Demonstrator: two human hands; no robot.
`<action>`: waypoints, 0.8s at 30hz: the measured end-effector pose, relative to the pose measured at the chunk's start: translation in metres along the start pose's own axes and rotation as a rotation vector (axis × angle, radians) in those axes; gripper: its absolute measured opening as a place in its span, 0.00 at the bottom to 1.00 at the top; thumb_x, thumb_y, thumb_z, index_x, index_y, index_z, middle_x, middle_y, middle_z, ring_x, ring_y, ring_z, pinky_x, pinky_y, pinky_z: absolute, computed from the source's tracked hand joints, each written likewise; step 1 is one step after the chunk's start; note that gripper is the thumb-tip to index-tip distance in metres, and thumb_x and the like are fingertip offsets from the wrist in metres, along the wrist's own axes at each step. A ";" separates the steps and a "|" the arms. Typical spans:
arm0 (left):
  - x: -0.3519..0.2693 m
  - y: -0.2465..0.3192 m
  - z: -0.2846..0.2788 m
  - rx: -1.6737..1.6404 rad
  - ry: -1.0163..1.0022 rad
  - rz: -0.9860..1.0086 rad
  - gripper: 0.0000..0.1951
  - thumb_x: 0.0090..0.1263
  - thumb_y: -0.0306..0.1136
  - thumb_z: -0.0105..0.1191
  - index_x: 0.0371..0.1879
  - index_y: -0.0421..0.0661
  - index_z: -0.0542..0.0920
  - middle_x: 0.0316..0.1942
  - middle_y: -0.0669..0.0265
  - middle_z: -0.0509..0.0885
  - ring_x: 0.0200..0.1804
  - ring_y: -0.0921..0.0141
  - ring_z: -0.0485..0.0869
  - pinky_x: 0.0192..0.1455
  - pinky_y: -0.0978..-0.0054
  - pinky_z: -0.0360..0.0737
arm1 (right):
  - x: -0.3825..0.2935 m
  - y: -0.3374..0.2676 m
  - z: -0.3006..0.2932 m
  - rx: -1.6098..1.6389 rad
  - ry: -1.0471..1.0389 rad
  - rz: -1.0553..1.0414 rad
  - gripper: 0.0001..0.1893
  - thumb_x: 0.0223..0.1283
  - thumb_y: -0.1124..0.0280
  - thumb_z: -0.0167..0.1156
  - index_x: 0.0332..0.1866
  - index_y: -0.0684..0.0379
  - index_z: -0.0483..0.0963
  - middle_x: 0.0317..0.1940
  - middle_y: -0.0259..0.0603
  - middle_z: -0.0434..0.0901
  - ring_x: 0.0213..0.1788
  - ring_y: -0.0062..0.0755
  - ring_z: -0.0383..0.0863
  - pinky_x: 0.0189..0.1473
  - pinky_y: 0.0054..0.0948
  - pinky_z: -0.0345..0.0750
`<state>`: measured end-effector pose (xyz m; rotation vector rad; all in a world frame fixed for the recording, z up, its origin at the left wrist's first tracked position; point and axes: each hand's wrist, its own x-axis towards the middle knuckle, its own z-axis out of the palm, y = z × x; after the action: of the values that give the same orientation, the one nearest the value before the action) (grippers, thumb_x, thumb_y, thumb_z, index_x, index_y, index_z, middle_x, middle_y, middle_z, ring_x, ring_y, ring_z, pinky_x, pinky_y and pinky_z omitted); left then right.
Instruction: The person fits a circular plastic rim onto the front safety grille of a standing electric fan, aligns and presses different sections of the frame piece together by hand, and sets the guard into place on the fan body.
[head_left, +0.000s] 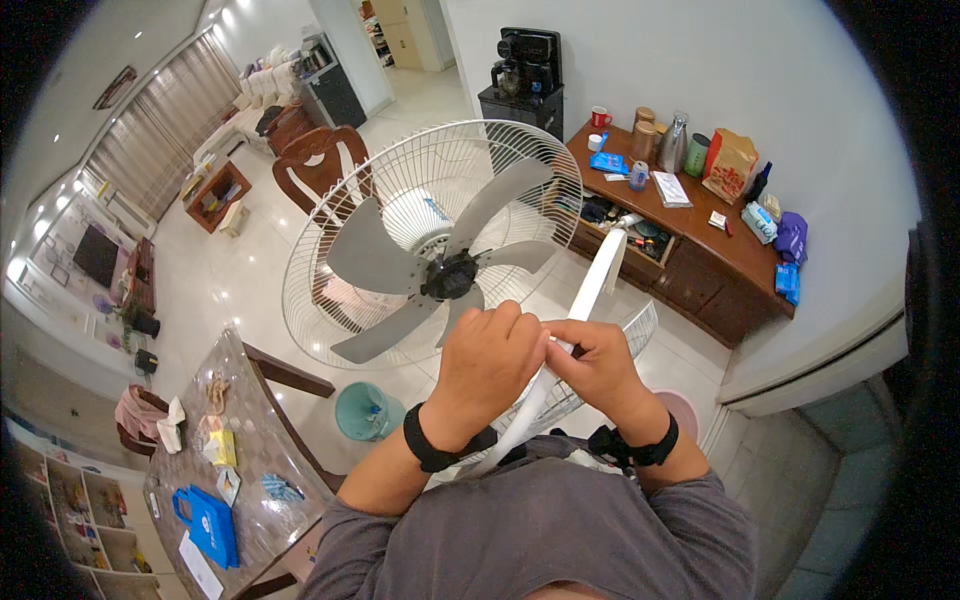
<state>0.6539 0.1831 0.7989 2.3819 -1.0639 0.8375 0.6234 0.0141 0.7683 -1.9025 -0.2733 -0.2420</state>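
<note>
Before me stands a fan with grey blades (452, 274) and a white wire rear guard (300, 300) behind them. My left hand (491, 364) is curled in front of the lower right of the guard. Its fingertips meet those of my right hand (596, 364), pinched together over a white curved plastic strip (596, 289). The strip runs from near the open drawer down towards my lap. Whatever lies between the fingertips is too small or hidden to name. Another wire guard (641, 330) shows partly behind my right hand and the strip.
A wooden sideboard (705, 225) with an open drawer (645, 240) holds a steel jug, cans and packets. A table with a clear cover (255, 457) carries a blue bag (210, 525). A teal bin (367, 411), a wooden chair (322, 161) and a pink basin (679, 411) stand nearby.
</note>
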 end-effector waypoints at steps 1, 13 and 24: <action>0.000 0.000 0.000 0.000 0.000 -0.001 0.12 0.60 0.37 0.63 0.24 0.48 0.73 0.24 0.63 0.70 0.26 0.61 0.71 0.28 0.66 0.68 | 0.000 0.002 0.000 0.013 -0.005 -0.007 0.12 0.58 0.70 0.64 0.46 0.59 0.83 0.28 0.46 0.85 0.23 0.24 0.81 0.28 0.24 0.76; -0.003 0.003 -0.016 -0.349 -0.004 -0.103 0.09 0.62 0.33 0.62 0.38 0.44 0.80 0.34 0.61 0.80 0.36 0.57 0.79 0.39 0.65 0.75 | -0.001 0.008 0.001 0.039 0.045 -0.036 0.12 0.58 0.69 0.65 0.46 0.59 0.83 0.27 0.45 0.85 0.22 0.24 0.80 0.27 0.24 0.75; -0.001 0.001 -0.010 -0.057 -0.109 0.013 0.08 0.62 0.31 0.60 0.27 0.45 0.74 0.28 0.62 0.74 0.30 0.60 0.74 0.33 0.65 0.69 | -0.002 0.007 0.003 0.033 0.036 -0.029 0.12 0.57 0.69 0.65 0.46 0.57 0.84 0.25 0.45 0.84 0.21 0.25 0.79 0.26 0.23 0.74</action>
<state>0.6486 0.1888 0.8056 2.3984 -1.1306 0.6794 0.6233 0.0144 0.7602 -1.8609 -0.2788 -0.2892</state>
